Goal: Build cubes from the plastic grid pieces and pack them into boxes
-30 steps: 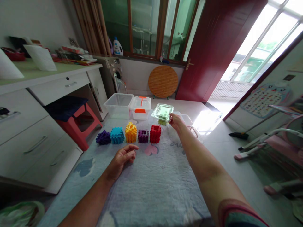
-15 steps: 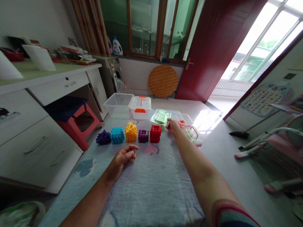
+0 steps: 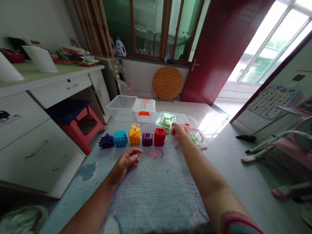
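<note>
My left hand [image 3: 128, 161] rests on the cloth, fingers loosely curled and index finger reaching forward, with nothing in it. In front of it stands a row of toy block cubes: dark purple [image 3: 106, 141], blue [image 3: 121, 138], yellow [image 3: 135, 135], purple [image 3: 147, 139] and red [image 3: 160, 137]. My right hand [image 3: 177, 131] is stretched far forward, its fingers pinched together at the near right corner of a clear plastic box [image 3: 165, 120] with green pieces. Whether they grip its lid or something small is hidden.
Behind the row are an open clear bin [image 3: 122, 109] and a clear box with orange latches [image 3: 144, 110]. Right of my right hand lie a small box with orange pieces [image 3: 190, 123] and a handled clear box [image 3: 198, 139]. A red stool [image 3: 89, 130] stands at left.
My right hand has shifted very slightly at the green-piece box, and the green pieces show more clearly through its top. My left hand and the block cubes stay put.
</note>
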Tool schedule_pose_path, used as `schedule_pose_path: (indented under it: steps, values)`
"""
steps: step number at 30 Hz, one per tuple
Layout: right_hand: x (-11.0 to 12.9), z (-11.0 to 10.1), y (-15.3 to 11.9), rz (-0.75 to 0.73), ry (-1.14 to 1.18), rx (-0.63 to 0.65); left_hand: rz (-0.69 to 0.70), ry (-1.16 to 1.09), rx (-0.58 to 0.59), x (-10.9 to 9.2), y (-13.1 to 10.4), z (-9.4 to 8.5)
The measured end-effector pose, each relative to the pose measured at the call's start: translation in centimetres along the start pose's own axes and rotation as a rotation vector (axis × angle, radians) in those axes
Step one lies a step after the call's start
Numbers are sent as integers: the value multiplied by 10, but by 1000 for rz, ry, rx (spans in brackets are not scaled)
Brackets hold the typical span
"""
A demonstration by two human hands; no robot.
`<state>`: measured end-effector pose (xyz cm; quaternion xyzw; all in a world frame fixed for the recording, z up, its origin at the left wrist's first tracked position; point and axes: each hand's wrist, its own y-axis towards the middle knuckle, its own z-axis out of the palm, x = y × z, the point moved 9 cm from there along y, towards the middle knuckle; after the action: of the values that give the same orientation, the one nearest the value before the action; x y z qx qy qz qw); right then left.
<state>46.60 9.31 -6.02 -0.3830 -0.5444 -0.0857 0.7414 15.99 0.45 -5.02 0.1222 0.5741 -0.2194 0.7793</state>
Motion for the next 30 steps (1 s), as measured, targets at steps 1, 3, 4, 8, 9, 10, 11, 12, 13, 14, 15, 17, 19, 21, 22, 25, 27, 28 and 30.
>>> schedule_pose_path:
  steps: [1, 3, 4, 8, 9, 10, 11, 12, 13, 14, 15, 17, 19, 21, 22, 25, 27, 28, 30]
  values:
    - [2, -2, 1, -15, 9, -24, -2, 2, 0, 0, 0, 0]
    - [6, -8, 2, -43, 29, -74, -4, 6, 3, 0, 0, 1]
    - [7, -10, 2, -55, 40, -96, -4, 8, 4, 0, 0, 1]
    - [8, -15, 1, -89, 89, -170, -7, 11, 3, 0, 0, 2]
    - [8, -15, 0, -93, 101, -184, -8, 11, 3, 0, 0, 2]
    - [7, -14, -1, -97, 112, -196, -8, 9, 5, 0, 0, 2]
    - [6, -14, -2, -100, 122, -204, -8, 8, 7, 0, 0, 3]
    - [6, -13, -4, -104, 131, -209, -7, 6, 9, 0, 0, 3]
    - [5, -12, -5, -107, 139, -211, -6, 4, 10, 0, 0, 3]
    - [4, -11, -7, -108, 146, -210, -6, 4, 11, 0, 0, 3]
    - [2, -11, -8, -108, 151, -209, -6, 5, 11, 0, 0, 3]
    - [-1, -10, -10, -101, 161, -209, -5, 8, 13, 0, 0, 3]
    - [-3, -10, -10, -87, 171, -212, -1, 13, 16, 0, 0, 3]
    - [-5, -10, -9, -72, 184, -222, 7, 22, 18, -1, 0, 3]
    - [-5, -11, -8, -64, 191, -229, 10, 28, 18, -1, 0, 3]
    - [-2, -15, -5, -45, 206, -259, 14, 44, 16, -2, 0, 3]
    - [-1, -17, -3, -33, 209, -273, 14, 46, 18, -1, 0, 3]
    - [0, -17, -3, -29, 211, -278, 14, 46, 21, -1, 0, 3]
    - [1, -18, -4, -30, 216, -281, 14, 44, 23, -1, 0, 4]
